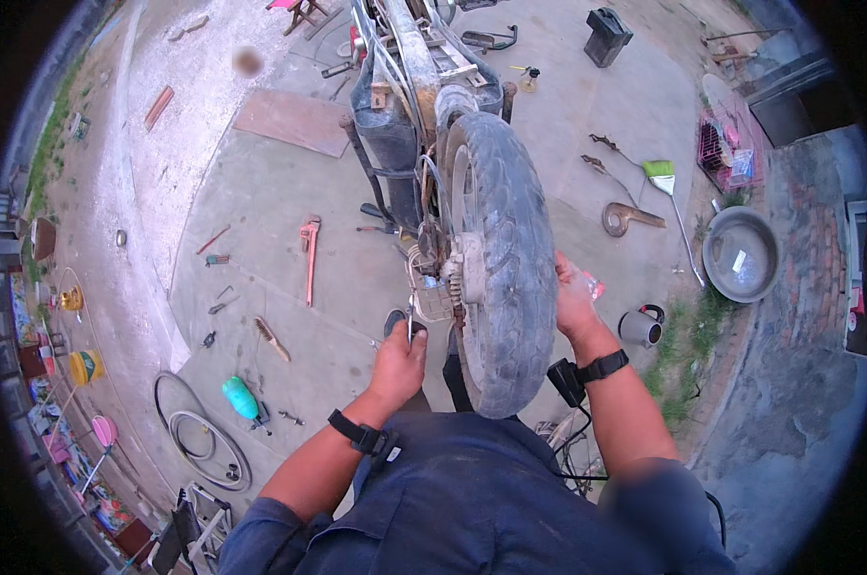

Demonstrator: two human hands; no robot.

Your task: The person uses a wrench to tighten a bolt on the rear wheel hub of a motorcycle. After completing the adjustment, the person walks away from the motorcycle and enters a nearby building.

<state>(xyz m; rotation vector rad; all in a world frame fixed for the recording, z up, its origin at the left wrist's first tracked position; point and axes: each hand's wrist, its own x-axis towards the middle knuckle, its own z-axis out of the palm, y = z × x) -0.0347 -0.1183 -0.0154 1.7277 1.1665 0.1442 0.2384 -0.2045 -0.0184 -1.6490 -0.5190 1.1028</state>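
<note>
A motorcycle or scooter frame [416, 57] stands before me, its worn rear wheel with a dusty black tyre [510, 259] towards me. To the left of the wheel, my left hand [398, 366] is closed around a slim silver hand tool [411, 322], its end near the hub [468, 270] and a coil spring. My right hand [575, 305] is at the tyre's right side, fingers curled and partly hidden by the wheel. Something small and reddish [595, 287] shows beside those fingers; whether they grip it is unclear.
Left on the concrete lie a red pipe wrench [310, 259], a wire brush [271, 339], a green bottle [242, 397] and a coiled hose [208, 446]. At right are a kettle [640, 328], a metal basin [741, 255], a broom [681, 216] and a pink cage [726, 153].
</note>
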